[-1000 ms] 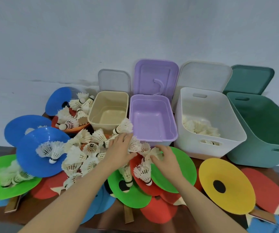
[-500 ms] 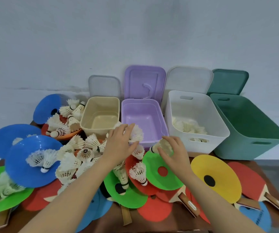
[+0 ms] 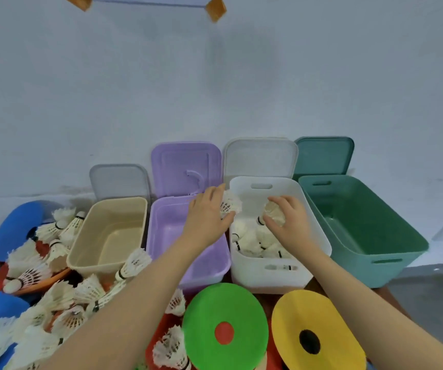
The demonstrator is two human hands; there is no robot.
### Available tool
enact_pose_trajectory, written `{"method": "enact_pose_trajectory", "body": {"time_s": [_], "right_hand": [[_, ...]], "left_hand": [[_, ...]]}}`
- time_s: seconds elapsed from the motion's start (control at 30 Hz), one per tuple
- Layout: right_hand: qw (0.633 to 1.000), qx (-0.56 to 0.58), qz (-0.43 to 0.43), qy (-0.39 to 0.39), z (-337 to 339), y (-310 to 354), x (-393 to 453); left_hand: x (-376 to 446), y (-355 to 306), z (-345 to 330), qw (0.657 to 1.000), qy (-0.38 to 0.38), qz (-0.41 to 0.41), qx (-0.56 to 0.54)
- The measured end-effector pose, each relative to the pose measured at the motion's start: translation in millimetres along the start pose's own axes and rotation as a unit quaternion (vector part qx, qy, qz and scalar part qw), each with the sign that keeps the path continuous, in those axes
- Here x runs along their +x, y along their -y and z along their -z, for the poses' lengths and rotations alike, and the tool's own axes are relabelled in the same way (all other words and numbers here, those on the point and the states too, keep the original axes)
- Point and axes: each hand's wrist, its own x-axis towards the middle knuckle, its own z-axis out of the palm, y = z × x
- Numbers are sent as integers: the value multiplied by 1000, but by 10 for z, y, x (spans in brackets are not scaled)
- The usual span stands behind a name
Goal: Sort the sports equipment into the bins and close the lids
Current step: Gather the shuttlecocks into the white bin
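Four open bins stand in a row: beige bin [image 3: 81, 244], purple bin [image 3: 161, 236], white bin [image 3: 316, 236] and green bin [image 3: 391, 252]. Several white shuttlecocks [image 3: 255, 241] lie inside the white bin. My left hand [image 3: 207, 214] hovers over the purple bin's right rim, shut on shuttlecocks [image 3: 231, 205] at the white bin's left edge. My right hand [image 3: 287, 220] is above the white bin, shut on a shuttlecock [image 3: 271, 212]. A pile of loose shuttlecocks [image 3: 62, 303] lies at the left among coloured discs.
Lids lean on the wall behind each bin: grey lid [image 3: 118, 180], purple lid [image 3: 185, 164], white lid [image 3: 260, 158], green lid [image 3: 324, 156]. A green disc [image 3: 204, 316] and a yellow disc [image 3: 337, 316] lie in front; blue discs [image 3: 14, 225] and red paddles sit at the left.
Both hands lifted from the pile with shuttlecocks and moved forward and right to the white bin. The camera view tilted up and closer to the bins.
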Motion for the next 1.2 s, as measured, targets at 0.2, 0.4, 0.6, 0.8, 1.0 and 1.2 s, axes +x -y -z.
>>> {"method": "enact_pose_trajectory", "body": {"time_s": [0.2,0.4,0.6,0.8,1.0,1.2], "right_hand": [[997,-8,-69,29,80,-703,547],[990,-45,-99,87,-1,-1123,933],[990,-66,-68,107,-61,-1185,860],[995,-33,-14,91,-39,-875,665],[996,-20,31,87,-177,-407,353],[992,25,67,101,-495,87,-196]], "left_hand": [[677,-304,-574,993,71,43,-84],[1090,-382,-987,983,117,89,-114],[983,-269,-946,988,133,50,56],[661,-161,-613,994,87,10,70],[253,44,-152,993,70,3,91],[-387,370,175,993,81,0,87]]}}
